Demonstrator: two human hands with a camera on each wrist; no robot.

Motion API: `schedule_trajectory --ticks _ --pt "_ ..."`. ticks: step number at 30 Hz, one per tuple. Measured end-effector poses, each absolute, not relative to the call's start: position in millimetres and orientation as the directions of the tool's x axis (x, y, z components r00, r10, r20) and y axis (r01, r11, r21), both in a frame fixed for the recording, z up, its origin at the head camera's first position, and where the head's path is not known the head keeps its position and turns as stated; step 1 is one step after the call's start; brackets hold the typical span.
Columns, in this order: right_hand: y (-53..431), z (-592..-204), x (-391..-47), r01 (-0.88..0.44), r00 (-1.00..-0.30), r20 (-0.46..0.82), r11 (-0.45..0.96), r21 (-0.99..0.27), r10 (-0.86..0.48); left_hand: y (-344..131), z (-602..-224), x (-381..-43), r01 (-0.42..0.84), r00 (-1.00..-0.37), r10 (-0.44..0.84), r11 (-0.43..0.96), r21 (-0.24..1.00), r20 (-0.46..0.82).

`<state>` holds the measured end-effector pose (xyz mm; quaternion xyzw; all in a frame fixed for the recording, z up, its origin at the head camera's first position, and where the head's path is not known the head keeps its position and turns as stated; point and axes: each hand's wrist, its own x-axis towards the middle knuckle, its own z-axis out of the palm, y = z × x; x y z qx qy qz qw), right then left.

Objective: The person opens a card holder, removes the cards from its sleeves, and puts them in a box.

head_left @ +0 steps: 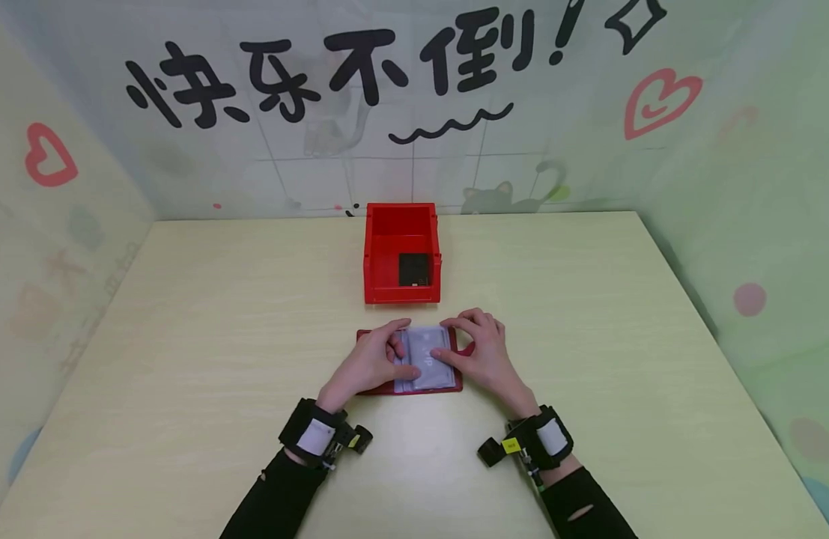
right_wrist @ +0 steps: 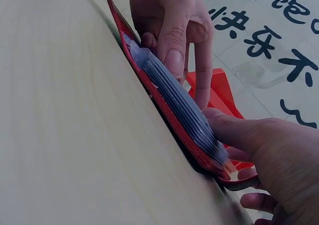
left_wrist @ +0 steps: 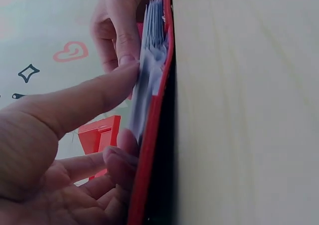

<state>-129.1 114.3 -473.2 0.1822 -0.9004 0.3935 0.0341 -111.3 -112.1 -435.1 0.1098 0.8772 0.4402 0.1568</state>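
Observation:
A red card holder lies open on the table with its stack of clear plastic sleeves facing up. My left hand is at the left side of the stack, thumb on top and fingers curled at its edge, pinching the sleeves. From the right, my right hand grips the holder's edge, its thumb on the sleeves and its forefinger at their far edge. The right wrist view shows the layered sleeve edges above the red cover. Whether the sleeves contain cards cannot be made out.
Behind the holder stands a red open bin, with a flat black square item inside. The pale wooden table meets printed cloth walls at the back and sides.

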Motion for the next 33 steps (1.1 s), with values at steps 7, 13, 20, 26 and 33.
schedule_trajectory --ticks 7,13,20,26,33 --pt "112.3 -467.7 -129.3 -0.328 -0.939 0.171 0.624 -0.709 -0.299 -112.9 -436.0 -113.1 0.064 -0.926 0.339 0.572 0.818 -0.165" --pt "111.0 -461.4 -127.9 -0.295 -0.943 0.12 0.607 -0.738 -0.312 -114.5 -436.5 -112.9 0.048 -0.929 0.334 0.534 0.844 -0.159" --pt "109.0 -458.5 -126.4 -0.291 -0.947 0.142 0.578 -0.762 -0.29 -116.6 -439.3 -113.9 0.057 -0.928 0.344 0.513 0.857 -0.145" --pt "109.1 -458.0 -125.2 -0.299 -0.934 0.148 0.486 -0.821 -0.325 -121.7 -441.4 -114.7 0.033 -0.928 0.347 0.443 0.896 -0.138" --pt "110.9 -462.9 -124.0 -0.243 -0.906 0.093 0.326 -0.914 -0.413 -124.4 -445.3 -117.7 -0.085 -0.934 0.305 0.315 0.945 -0.186"
